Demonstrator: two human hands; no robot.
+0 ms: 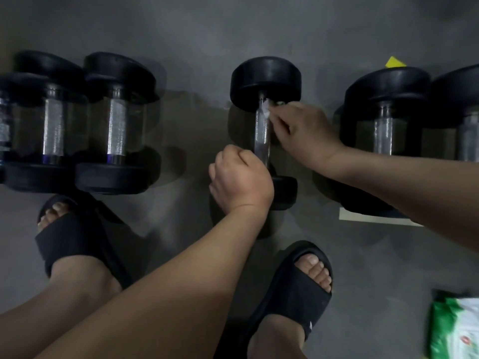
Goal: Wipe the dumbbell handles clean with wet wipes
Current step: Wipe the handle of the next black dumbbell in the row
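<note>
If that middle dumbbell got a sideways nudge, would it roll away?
Probably, yes: the dumbbell has round black heads and sits on a smooth floor. It looks heavy for its size, so a light nudge may do little. The left hand gripping its handle likely steadies it.

Grey concrete floor (pixel 197 47).
- Middle dumbbell (pixel 264 81), the one I work on.
- Left of it, apart: left dumbbells (pixel 116 123), side by side.
- Right of it: right dumbbells (pixel 386 99), the closer one on a pale sheet (pixel 363 218); yellow scrap (pixel 394 62) beyond them.
- Nearer me than it: my black sandals (pixel 298 286), one on each side; green-and-white pack (pixel 456 330) further right.
</note>
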